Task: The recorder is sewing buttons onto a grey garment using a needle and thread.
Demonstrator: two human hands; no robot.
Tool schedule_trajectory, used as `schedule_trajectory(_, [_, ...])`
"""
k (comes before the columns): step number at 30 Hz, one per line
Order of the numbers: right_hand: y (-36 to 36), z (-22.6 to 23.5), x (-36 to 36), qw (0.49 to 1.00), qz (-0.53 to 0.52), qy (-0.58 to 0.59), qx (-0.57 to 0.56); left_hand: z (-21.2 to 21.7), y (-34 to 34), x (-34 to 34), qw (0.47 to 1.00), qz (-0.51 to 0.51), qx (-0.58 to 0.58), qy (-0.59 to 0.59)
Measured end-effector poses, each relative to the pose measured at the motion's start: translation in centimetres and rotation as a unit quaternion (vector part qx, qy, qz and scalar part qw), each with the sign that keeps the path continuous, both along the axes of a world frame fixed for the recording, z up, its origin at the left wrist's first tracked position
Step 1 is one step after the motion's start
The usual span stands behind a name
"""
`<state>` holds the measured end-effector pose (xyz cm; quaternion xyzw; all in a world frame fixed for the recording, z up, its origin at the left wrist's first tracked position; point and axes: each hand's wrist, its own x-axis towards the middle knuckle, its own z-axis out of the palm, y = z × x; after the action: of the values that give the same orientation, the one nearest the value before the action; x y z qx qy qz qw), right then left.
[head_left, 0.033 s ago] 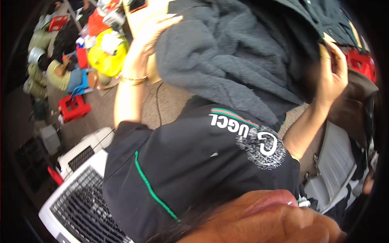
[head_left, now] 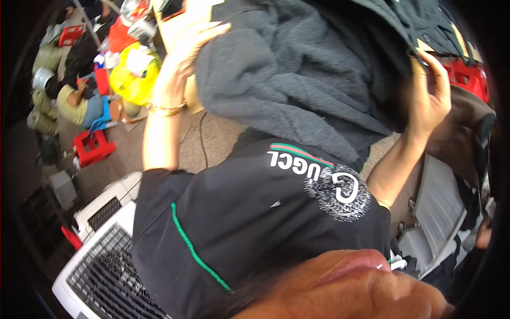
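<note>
A dark grey garment [head_left: 287, 80] with a fleecy surface hangs in thick folds in front of my body. Its right part is a darker, smoother layer, spread upward. At its left edge lies my left hand [head_left: 186, 56], fingers stretched out along the cloth and a gold bracelet [head_left: 169, 109] on the wrist; the thumb is hard to make out. My right hand [head_left: 433, 93] pinches the garment's dark edge at the upper right between thumb and fingers. The garment's lower end falls in front of my black shirt [head_left: 255, 202].
Dark clothing [head_left: 433, 26] lies at the far right, above a red stool [head_left: 467, 77]. A grey plastic chair [head_left: 438, 202] stands to my right. Left are a yellow bag [head_left: 133, 80], a red stool [head_left: 93, 146], a seated person [head_left: 77, 103] and a white machine with a grille [head_left: 101, 266].
The view has shifted slightly, so most things sit a little further left. Both hands keep their places at the garment.
</note>
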<state>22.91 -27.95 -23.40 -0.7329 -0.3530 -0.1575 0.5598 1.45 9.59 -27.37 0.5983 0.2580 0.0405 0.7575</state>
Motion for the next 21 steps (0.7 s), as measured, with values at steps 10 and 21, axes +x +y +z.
schedule_trajectory(10, [0.4,1.7,-2.7,0.985,0.074,-0.158,0.017,5.7,4.6,1.5,0.954,0.142,-0.208,-0.163])
schedule_trajectory(21, [1.3,3.0,-5.5,0.966,0.134,-0.221,-0.015,10.9,-16.9,9.8,0.822,-0.089,0.422,-0.373])
